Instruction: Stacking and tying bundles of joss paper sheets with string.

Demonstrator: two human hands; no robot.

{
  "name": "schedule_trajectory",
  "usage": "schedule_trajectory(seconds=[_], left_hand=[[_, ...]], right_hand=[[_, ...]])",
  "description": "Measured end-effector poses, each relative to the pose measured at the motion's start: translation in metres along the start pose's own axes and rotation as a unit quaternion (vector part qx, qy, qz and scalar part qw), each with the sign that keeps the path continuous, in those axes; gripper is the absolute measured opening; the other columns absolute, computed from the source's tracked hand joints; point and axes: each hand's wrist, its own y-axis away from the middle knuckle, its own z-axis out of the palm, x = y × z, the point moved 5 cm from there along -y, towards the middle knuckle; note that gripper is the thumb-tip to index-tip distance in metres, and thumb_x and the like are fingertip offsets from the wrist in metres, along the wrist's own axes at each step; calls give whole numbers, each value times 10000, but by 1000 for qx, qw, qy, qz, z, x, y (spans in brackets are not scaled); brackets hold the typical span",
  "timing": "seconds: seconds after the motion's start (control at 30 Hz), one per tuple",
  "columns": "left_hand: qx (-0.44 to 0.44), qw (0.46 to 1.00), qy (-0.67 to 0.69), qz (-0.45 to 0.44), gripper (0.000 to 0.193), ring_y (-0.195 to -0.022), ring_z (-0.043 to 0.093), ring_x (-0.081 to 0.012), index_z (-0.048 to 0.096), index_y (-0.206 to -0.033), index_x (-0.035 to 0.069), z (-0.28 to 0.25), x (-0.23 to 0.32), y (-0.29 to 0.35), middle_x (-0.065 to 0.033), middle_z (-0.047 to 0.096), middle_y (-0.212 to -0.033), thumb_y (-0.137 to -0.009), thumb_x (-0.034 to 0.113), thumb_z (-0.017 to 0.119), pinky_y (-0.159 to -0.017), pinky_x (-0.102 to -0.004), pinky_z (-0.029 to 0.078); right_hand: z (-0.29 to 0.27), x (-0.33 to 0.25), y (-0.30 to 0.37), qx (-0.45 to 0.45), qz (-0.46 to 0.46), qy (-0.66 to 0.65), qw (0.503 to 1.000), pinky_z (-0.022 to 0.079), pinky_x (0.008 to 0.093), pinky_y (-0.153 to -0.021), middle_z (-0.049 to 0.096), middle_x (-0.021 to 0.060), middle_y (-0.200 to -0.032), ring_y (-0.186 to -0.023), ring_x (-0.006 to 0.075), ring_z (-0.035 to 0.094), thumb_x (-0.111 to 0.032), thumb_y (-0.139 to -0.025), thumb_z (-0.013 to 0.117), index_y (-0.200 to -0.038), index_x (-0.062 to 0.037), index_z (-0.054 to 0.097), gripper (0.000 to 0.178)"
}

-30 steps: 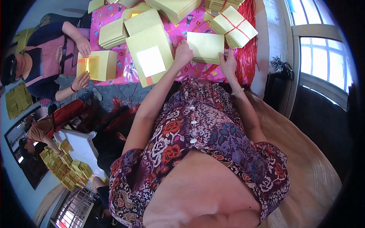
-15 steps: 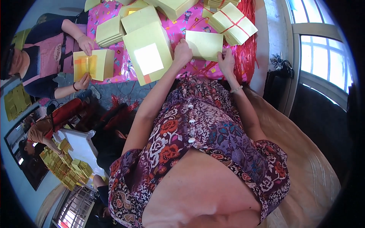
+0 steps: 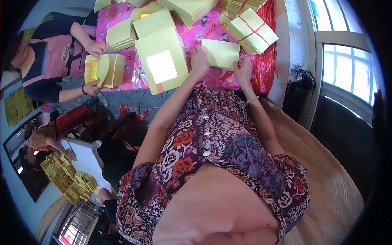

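Between my hands a stack of pale yellow paper sheets (image 3: 221,54) lies at a slight slant on the pink patterned tablecloth. My left hand (image 3: 199,62) is closed at its left edge, the fingertips at the upper left corner. At the lower right corner my right hand (image 3: 243,70) pinches the edge with bent fingers. Just left of my left hand stands a larger pile of yellow paper (image 3: 143,45) with a bright white square and an orange strip on top. Beyond my right hand sits a paper bundle (image 3: 251,29) tied crosswise with red string.
Red plastic strands (image 3: 263,69) hang off the table's right end beside the wall. More yellow stacks (image 3: 121,36) fill the far side. At left, a co-worker in a pink apron (image 3: 53,57) handles a yellow paper stack (image 3: 116,71). Further back, yellow bundles (image 3: 67,173) cover a white table.
The stack between my hands has turned slightly, its right side now lower. My hands keep their hold. The co-worker has lifted a yellow leaf upright. The whole view has shifted a little.
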Motion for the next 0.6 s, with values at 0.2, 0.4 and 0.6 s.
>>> schedule_trajectory(seconds=[0.2, 0.4, 0.6], left_hand=[[-47, 999, -10, 16, 427, -1072, 494, -449, 462, -1096, -90, 5, -4, 1, -278, 478, -1118, -708, -29, 630, -936, -477, 443], [-39, 998, -24, 40, 388, -1046, 500, -428, 510, -1045, -96, -5, 7, 1, -265, 480, -1115, -689, -15, 639, -921, -464, 447], [23, 994, -32, 100, 290, -1044, 491, -404, 553, -1049, -12, -35, 36, 15, -216, 491, -1093, -762, 6, 596, -909, -463, 422]], right_hand=[[5, 7, -4, -54, 23, -7, 998, 488, 425, -713, 610, 156, -952, -817, 300, 611, -115, -818, 661, -1102, -29, 529, 326], [8, 23, -11, -86, 61, -91, 990, 504, 371, -772, 647, 154, -960, -892, 260, 640, -151, -843, 669, -1070, -15, 556, 288], [-3, 32, -18, -66, 66, -126, 988, 504, 362, -787, 637, 161, -981, -900, 253, 637, -186, -869, 666, -1106, 4, 551, 324]])
